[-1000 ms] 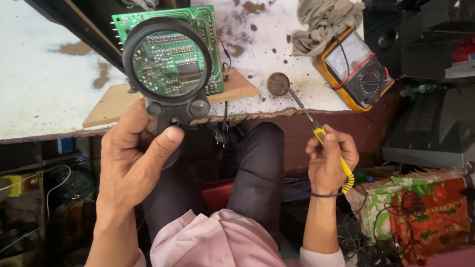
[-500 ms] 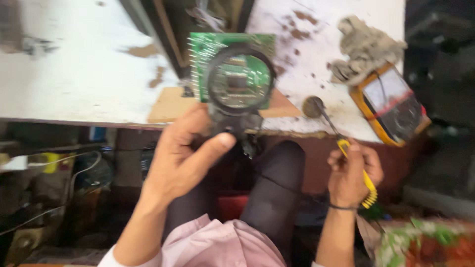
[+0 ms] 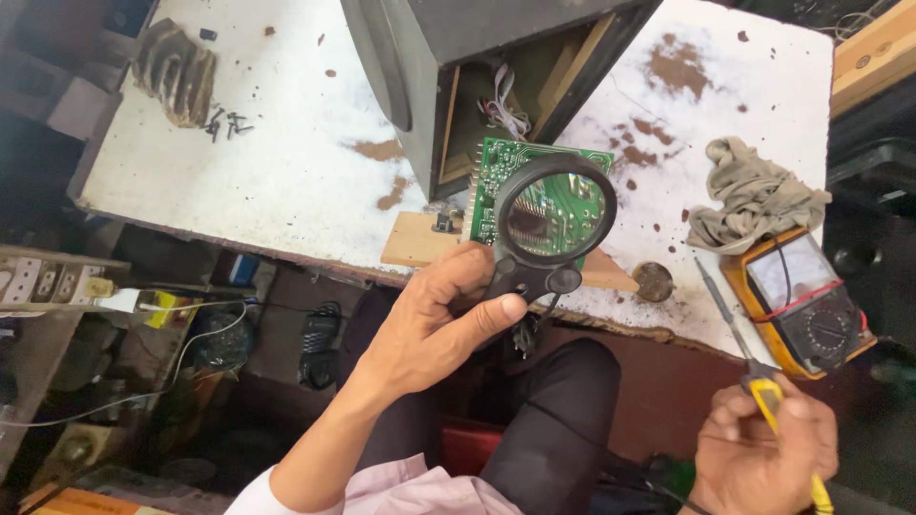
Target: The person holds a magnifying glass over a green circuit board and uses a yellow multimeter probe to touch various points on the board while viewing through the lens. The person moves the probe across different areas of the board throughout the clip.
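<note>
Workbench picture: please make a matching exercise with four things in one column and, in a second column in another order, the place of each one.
Things:
1. magnifying glass
2. soldering iron
3. grey rag
4. small dark screws

Places:
A. far left part of the white table
B. in the right hand
C. lying just above the orange meter
D. in the left hand, over the green circuit board

Pairs: 1-D, 2-B, 3-C, 4-A

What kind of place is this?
Probably a small electronics repair bench: a green circuit board under a magnifier in the left hand, and an analogue test meter on the worn table.
</note>
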`<control>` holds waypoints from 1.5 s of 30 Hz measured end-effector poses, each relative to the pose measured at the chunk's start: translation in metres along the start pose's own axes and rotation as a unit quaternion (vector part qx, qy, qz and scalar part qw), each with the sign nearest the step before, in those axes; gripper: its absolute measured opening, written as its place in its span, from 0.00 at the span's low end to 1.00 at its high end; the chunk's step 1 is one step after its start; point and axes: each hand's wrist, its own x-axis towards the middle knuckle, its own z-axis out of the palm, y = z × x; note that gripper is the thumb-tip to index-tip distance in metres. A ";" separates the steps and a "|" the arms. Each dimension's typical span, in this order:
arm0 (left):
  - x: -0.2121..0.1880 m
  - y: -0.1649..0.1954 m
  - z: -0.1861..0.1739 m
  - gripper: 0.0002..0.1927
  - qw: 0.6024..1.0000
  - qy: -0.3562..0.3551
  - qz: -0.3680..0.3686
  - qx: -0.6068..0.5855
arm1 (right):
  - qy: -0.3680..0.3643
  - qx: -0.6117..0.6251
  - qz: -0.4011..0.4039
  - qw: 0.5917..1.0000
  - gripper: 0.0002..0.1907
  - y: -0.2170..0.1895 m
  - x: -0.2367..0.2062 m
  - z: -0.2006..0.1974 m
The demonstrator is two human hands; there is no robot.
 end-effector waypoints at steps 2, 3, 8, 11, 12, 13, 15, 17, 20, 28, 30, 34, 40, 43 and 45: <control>0.000 0.000 0.003 0.17 0.997 -0.005 -0.036 -0.062 | -0.048 0.062 -0.004 0.997 0.09 -0.008 0.001 0.013; -0.001 0.000 0.004 0.16 0.994 -0.007 -0.054 -0.093 | -0.069 0.083 -0.003 0.994 0.10 -0.011 0.002 0.020; -0.002 0.000 0.003 0.17 0.998 -0.009 -0.012 -0.053 | -0.160 0.004 -0.035 0.986 0.12 0.002 0.004 0.076; -0.003 0.000 0.002 0.15 0.998 -0.011 -0.012 -0.056 | -0.169 -0.046 -0.041 0.984 0.11 0.007 0.002 0.105; -0.003 0.000 0.002 0.15 0.998 -0.013 -0.017 -0.063 | -0.169 -0.057 -0.042 0.983 0.11 0.008 0.001 0.113; -0.003 0.000 0.001 0.15 0.998 -0.013 -0.014 -0.059 | -0.171 -0.063 -0.045 0.982 0.10 0.008 0.000 0.119; -0.003 -0.001 0.001 0.15 0.998 -0.014 -0.009 -0.054 | -0.176 -0.073 -0.052 0.980 0.09 0.006 -0.002 0.129; -0.002 -0.001 0.001 0.15 0.999 -0.010 0.002 -0.046 | -0.180 -0.078 -0.059 0.979 0.09 0.005 -0.003 0.135; -0.003 -0.001 0.001 0.15 0.998 -0.013 -0.009 -0.065 | -0.182 -0.094 -0.062 0.977 0.09 0.004 -0.003 0.142; -0.002 0.000 0.001 0.14 0.998 -0.014 -0.017 -0.067 | -0.183 -0.104 -0.039 0.977 0.09 0.006 0.000 0.153; -0.002 0.000 0.001 0.14 0.998 -0.012 -0.013 -0.054 | -0.182 -0.103 -0.035 0.977 0.09 0.007 0.001 0.154; -0.002 0.001 0.001 0.14 0.999 -0.010 -0.013 -0.045 | -0.184 -0.103 -0.034 0.977 0.09 0.007 0.001 0.153; -0.002 0.002 -0.001 0.15 0.999 -0.010 -0.013 -0.039 | -0.189 -0.116 -0.045 0.974 0.08 0.006 0.001 0.153; -0.001 0.002 -0.001 0.15 0.999 -0.012 -0.018 -0.046 | -0.189 -0.123 -0.051 0.973 0.08 0.006 0.001 0.153; -0.002 0.002 0.000 0.15 0.998 -0.013 -0.017 -0.054 | -0.190 -0.125 -0.053 0.972 0.08 0.005 0.001 0.153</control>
